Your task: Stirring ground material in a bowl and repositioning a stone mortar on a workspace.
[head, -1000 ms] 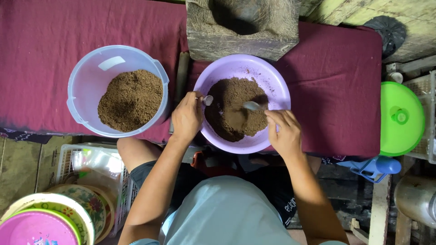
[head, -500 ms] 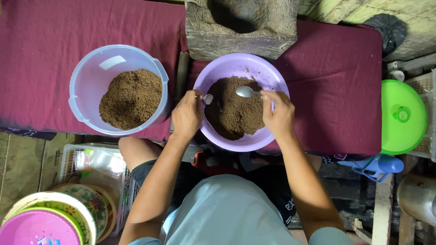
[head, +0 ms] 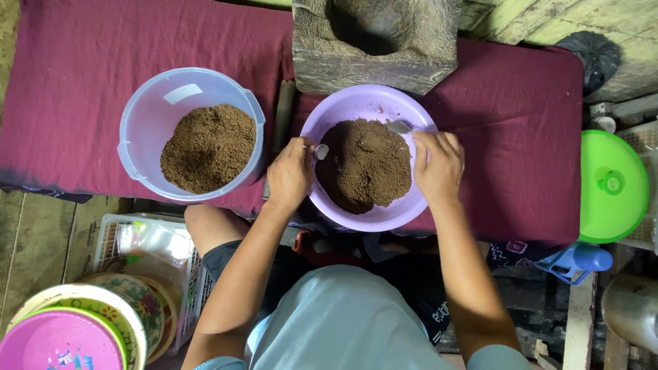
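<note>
A purple plastic basin (head: 370, 212) sits on a maroon cloth (head: 521, 137) just in front of the person, holding a mound of brown, crumbly powder (head: 363, 164). The left hand (head: 289, 175) rests on the basin's left rim, fingers curled closed around a small metal spoon (head: 320, 151) whose bowl pokes out over the edge of the powder. The right hand (head: 439, 168) lies over the right rim, fingers bent and closed on the handle of a second spoon (head: 397, 127), its bowl lying at the top edge of the powder near the far rim.

Just left of the basin, nearly touching it, stands a pale blue plastic bucket (head: 147, 130) with more of the same brown powder in its bottom. Behind the basin, touching its far rim, is a rough wooden mortar block (head: 377, 65) with a dark hollow. At the far right a bright green lid (head: 613, 185) lies off the cloth. At lower left, a stack of patterned plastic plates (head: 75, 322) sits beside a white wire basket (head: 110, 229).
</note>
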